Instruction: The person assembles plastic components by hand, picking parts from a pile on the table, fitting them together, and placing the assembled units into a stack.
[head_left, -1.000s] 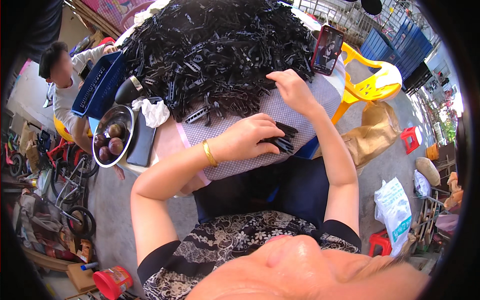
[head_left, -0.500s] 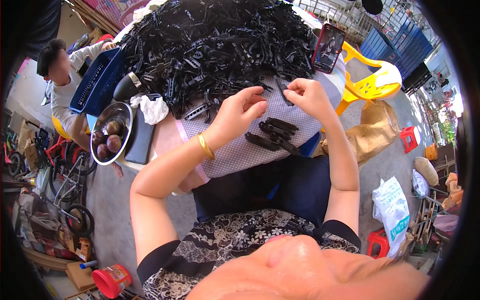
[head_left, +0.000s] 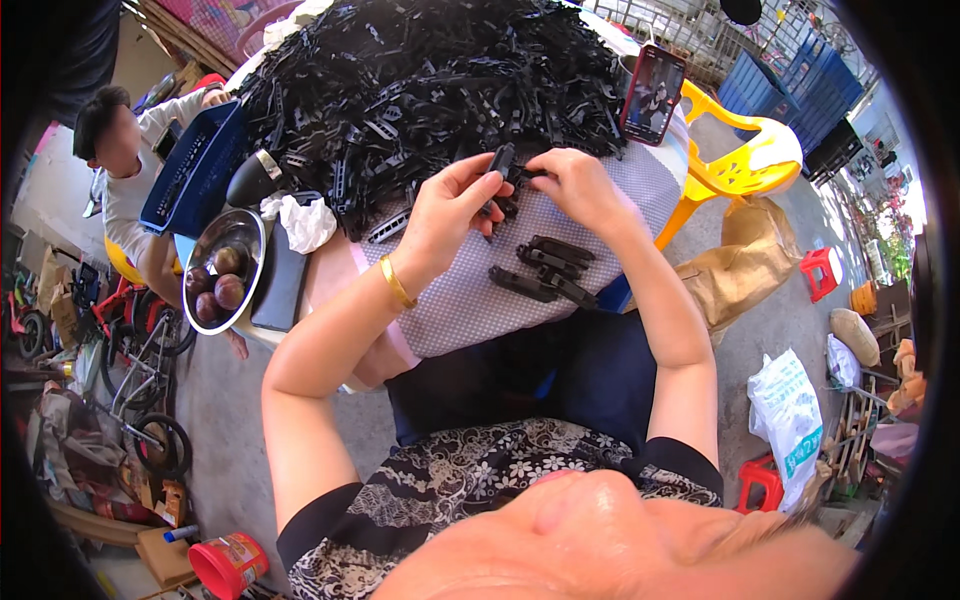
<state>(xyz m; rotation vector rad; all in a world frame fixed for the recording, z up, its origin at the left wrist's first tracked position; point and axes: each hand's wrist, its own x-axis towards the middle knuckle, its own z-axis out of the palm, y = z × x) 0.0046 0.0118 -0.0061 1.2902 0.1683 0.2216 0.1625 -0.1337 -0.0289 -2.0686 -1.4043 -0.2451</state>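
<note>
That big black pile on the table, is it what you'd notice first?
Yes: the heap of black plastic strips fills the far half of the checked-cloth table. In front of it, the left hand and right hand together hold one black strip. A bright yellow plastic chair stands at the right.

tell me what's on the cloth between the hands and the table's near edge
In the head view, a few loose black clips lie on the checked cloth there. The left hand and right hand hold another clip above them.
</note>
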